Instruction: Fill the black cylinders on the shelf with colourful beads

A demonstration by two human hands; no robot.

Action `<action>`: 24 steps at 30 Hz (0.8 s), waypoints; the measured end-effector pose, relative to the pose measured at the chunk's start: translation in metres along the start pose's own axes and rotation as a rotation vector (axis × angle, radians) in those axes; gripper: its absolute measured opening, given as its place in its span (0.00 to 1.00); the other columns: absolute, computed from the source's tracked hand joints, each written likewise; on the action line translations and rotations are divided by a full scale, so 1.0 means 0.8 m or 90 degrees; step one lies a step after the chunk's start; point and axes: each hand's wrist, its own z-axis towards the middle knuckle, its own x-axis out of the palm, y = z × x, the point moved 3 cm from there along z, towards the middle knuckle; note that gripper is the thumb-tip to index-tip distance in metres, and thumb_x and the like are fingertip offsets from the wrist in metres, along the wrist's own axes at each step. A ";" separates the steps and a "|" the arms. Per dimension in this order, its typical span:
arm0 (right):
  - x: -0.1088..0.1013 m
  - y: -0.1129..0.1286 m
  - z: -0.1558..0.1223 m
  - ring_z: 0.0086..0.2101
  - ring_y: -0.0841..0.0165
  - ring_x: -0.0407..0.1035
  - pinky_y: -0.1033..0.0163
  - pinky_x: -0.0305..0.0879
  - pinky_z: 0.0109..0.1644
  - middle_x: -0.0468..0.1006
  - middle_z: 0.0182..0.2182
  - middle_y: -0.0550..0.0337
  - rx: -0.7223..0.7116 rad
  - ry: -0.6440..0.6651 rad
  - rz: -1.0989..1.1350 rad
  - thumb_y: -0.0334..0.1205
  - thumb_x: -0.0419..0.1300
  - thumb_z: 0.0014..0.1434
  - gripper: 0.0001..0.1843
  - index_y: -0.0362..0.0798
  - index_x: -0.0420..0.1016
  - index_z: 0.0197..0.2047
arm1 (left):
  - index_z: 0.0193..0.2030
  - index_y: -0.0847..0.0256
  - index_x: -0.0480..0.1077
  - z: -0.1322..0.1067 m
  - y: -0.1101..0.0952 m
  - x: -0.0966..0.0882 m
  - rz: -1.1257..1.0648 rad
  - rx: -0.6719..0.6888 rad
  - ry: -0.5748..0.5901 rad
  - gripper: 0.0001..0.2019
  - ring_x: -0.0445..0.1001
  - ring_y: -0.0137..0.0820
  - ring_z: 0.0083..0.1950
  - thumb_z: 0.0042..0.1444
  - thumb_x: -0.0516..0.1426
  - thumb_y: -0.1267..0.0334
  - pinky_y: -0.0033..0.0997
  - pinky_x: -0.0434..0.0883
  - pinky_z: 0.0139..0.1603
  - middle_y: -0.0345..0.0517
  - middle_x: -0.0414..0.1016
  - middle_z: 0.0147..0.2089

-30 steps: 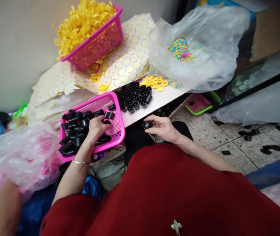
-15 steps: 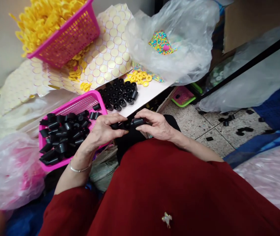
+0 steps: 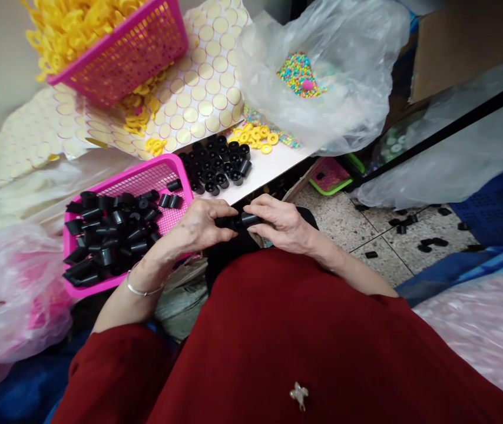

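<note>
Both hands, left (image 3: 198, 227) and right (image 3: 280, 222), gripping small black plastic caps (image 3: 238, 221) | pink mesh basket (image 3: 174, 174) holding black caps | upper pink basket (image 3: 128, 59) holding yellow rings (image 3: 70, 26)

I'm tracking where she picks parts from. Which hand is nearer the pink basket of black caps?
Left. The left hand is right beside the pink basket, at its near right corner; the right hand is farther right, apart from it.

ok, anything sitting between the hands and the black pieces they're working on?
Nothing visible. The left hand and right hand both already grip the black pieces directly, held together above the lap. The pink basket of black caps lies to the left, clear of them.
</note>
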 end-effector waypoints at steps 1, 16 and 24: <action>0.000 0.001 0.000 0.46 0.65 0.71 0.57 0.71 0.52 0.75 0.47 0.53 0.003 0.008 0.003 0.32 0.58 0.61 0.19 0.51 0.75 0.55 | 0.39 0.61 0.81 0.000 0.000 0.000 -0.003 -0.006 0.005 0.14 0.75 0.35 0.38 0.43 0.65 0.62 0.32 0.72 0.41 0.44 0.80 0.34; 0.019 -0.012 -0.004 0.36 0.68 0.71 0.59 0.73 0.46 0.78 0.43 0.54 0.105 -0.009 0.056 0.46 0.64 0.59 0.27 0.49 0.69 0.61 | 0.41 0.63 0.79 0.009 -0.002 0.006 -0.044 -0.028 -0.014 0.18 0.75 0.33 0.36 0.39 0.65 0.66 0.30 0.72 0.39 0.40 0.79 0.34; 0.050 -0.020 -0.003 0.31 0.73 0.73 0.66 0.74 0.33 0.78 0.45 0.55 0.384 -0.070 0.479 0.58 0.62 0.57 0.27 0.48 0.73 0.52 | 0.51 0.62 0.73 -0.001 0.006 0.017 -0.037 0.113 -0.193 0.25 0.79 0.34 0.41 0.43 0.66 0.62 0.31 0.74 0.44 0.47 0.81 0.39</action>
